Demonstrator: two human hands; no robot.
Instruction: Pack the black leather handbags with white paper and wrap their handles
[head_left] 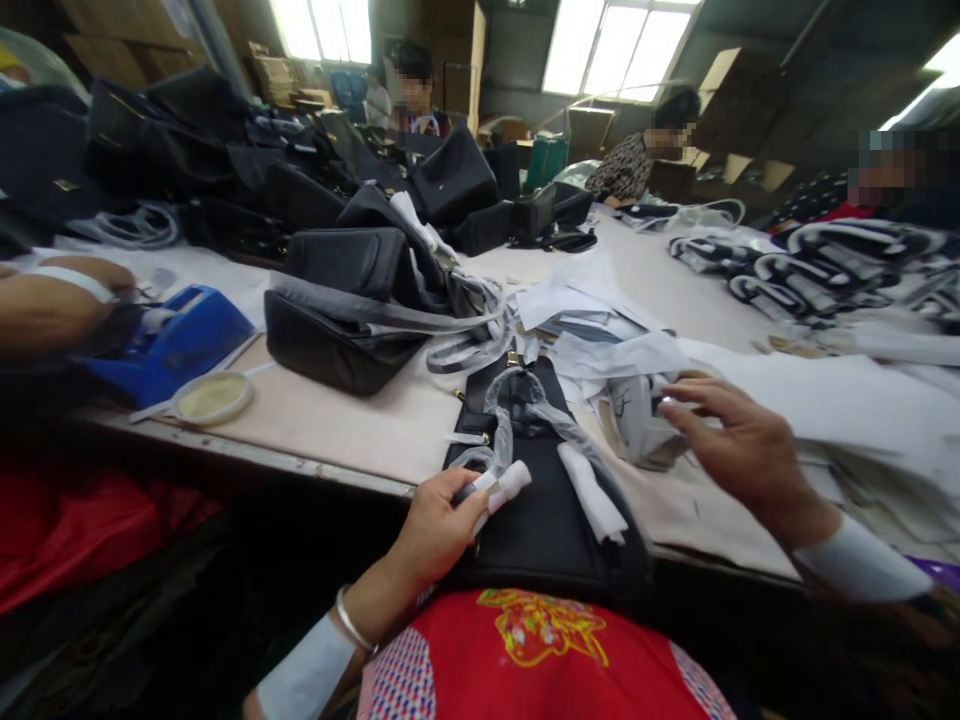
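Note:
A black handbag (pixel 551 520) lies flat at the table's near edge in front of me, its strap wrapped in clear plastic. My left hand (pixel 435 525) is closed around the paper-wrapped end of the strap (pixel 504 486) at the bag's left side. Another white paper roll (pixel 592 492) rests on the bag. My right hand (pixel 739 445) reaches over a crumpled white paper bundle (pixel 637 420) right of the bag, fingers pinching its edge.
Black handbags (pixel 337 300) pile up at left and across the back. A blue tape dispenser (pixel 180 340) and round dish (pixel 212 397) sit beside a neighbour's arm (pixel 52 305). Loose white paper (pixel 825 390) covers the right side. Wrapped straps (pixel 817 265) lie far right. Other people sit opposite.

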